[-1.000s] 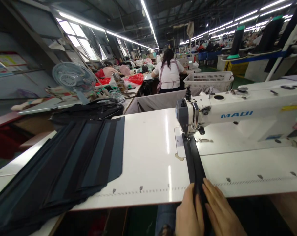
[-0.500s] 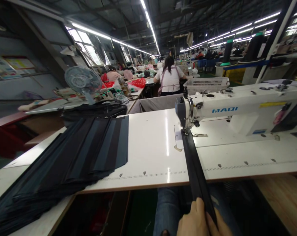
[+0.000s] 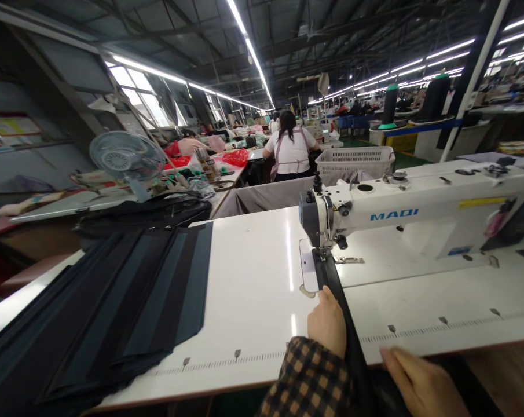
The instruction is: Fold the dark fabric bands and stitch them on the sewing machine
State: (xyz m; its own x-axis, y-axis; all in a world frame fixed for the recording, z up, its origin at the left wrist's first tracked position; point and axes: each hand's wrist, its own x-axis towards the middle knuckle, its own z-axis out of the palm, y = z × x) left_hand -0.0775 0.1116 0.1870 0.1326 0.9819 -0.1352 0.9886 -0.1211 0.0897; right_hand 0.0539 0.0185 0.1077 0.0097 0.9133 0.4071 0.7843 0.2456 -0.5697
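Observation:
A long black fabric strip (image 3: 342, 307) runs from under the presser foot of a white MAQI sewing machine (image 3: 418, 211) back over the table's front edge. My left hand (image 3: 326, 321), in a checked sleeve, lies on the strip's left side a short way before the needle. My right hand (image 3: 422, 382) rests on the strip at the table edge, fingers flat. Whether either hand pinches the strip is hidden.
A stack of dark fabric panels (image 3: 114, 313) covers the left of the white table (image 3: 253, 278). Behind it lie black bags (image 3: 144, 211) and a small fan (image 3: 127, 159). A white basket (image 3: 357, 161) stands behind the machine. A person (image 3: 290, 147) sits at a far table.
My left hand has slid forward along the strip from the table edge toward the needle. My right hand has come back up to the table edge. The view has shifted slightly.

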